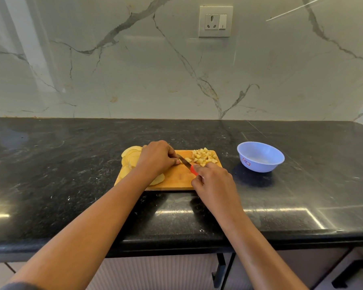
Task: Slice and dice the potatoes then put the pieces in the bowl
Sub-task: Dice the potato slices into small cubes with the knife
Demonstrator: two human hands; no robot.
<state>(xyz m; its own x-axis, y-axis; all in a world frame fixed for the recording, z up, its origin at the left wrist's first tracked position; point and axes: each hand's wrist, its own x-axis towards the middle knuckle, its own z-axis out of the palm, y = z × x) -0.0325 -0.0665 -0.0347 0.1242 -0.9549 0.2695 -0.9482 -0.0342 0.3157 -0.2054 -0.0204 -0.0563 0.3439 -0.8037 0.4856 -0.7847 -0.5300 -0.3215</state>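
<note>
The red-handled knife [187, 163] is gripped by the right hand [213, 178] over the wooden cutting board [176, 177]. The left hand [157, 159] is curled beside the blade; whether anything is held under it cannot be told. Potato slices [130, 158] are piled at the board's left end, diced pieces [204, 156] at its far right. The blue bowl [260, 156] is set apart on the right.

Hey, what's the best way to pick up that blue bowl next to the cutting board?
Grip the blue bowl by its rim, coming from above on the near side, thumb inside and fingers under the flared wall. It stands upright and open on the counter, right of the cutting board and apart from it.
</note>
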